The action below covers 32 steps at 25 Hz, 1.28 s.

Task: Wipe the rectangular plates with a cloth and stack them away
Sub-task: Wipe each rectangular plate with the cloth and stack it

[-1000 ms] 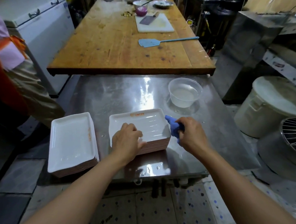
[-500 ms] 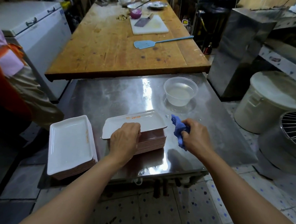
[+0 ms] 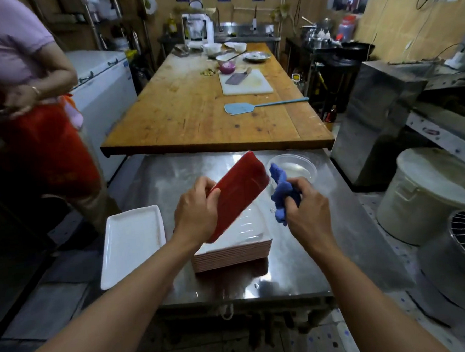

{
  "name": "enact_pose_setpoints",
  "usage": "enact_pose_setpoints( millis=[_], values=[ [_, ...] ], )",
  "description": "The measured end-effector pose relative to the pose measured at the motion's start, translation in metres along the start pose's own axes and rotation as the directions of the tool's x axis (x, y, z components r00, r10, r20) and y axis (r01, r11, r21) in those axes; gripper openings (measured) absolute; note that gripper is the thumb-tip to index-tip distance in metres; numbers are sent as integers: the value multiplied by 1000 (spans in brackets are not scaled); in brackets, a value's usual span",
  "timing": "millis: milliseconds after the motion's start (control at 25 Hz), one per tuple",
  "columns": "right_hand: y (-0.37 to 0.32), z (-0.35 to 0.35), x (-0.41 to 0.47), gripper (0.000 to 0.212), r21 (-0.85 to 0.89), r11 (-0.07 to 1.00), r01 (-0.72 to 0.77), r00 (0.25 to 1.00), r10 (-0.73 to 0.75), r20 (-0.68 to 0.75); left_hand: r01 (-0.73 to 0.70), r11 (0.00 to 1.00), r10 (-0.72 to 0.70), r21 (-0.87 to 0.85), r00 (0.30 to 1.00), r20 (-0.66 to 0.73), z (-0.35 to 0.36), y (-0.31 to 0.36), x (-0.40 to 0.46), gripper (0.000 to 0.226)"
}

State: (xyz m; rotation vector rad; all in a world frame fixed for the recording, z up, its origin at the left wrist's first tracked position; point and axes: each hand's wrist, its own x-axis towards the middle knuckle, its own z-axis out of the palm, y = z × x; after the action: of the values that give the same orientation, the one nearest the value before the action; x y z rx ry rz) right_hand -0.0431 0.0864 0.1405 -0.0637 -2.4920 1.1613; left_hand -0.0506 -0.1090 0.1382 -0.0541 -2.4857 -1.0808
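L hand (image 3: 198,209) tilts red-backed plate (image 3: 238,193); no legible writing.

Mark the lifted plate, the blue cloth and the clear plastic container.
lifted plate (image 3: 239,187): head view, on its red underside.
blue cloth (image 3: 281,189): head view, on the bunched middle above the right hand.
clear plastic container (image 3: 297,167): head view, on its pale inside.

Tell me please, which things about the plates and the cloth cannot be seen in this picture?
- Lifted plate, head view: white face is turned away; only the red underside shows.
- Right stack: partly hidden by the left hand and that plate.
- Blue cloth: partly bunched inside the right hand.
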Motion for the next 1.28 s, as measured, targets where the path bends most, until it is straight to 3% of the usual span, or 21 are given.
enact_pose_setpoints(
  millis=[160, 320, 560, 680, 800, 1000, 1160, 1280],
  values=[
    [-56, 0, 12, 34, -26, 966, 257, 959, -258, -116, 111, 969, -116, -219, 993, -9, -32, 10, 6, 10],
    [-100, 9, 17, 42, -64, 889, 454, 891, -454, 7, 164, 930, -180, -330, 983, -19, -55, 21, 6, 11],
    [-122, 15, 16, 52, -138, 802, 581, 810, -586, 6, 153, 880, -184, -450, 983, -24, -76, 34, -3, 14],
    [-116, 13, 22, 43, -192, 768, 612, 781, -624, -6, 190, 821, -228, -538, 974, -4, -79, 39, -4, 14],
    [-98, 5, 29, 36, -168, 790, 589, 799, -601, -25, 210, 780, -255, -590, 967, 8, -79, 42, -8, 15],
    [-80, -8, 29, 27, 217, 890, 400, 916, -396, -61, 230, 692, -287, -684, 957, 31, -72, 50, -8, 17],
    [-88, -5, 24, 38, 301, 935, 189, 981, -196, -7, 229, 632, -318, -740, 948, 21, -63, 61, -4, 18],
    [-77, 4, -1, 37, 290, 952, 98, 987, -130, 92, 225, 550, -398, -804, 917, -16, -58, 66, 4, 19]
  ],
)
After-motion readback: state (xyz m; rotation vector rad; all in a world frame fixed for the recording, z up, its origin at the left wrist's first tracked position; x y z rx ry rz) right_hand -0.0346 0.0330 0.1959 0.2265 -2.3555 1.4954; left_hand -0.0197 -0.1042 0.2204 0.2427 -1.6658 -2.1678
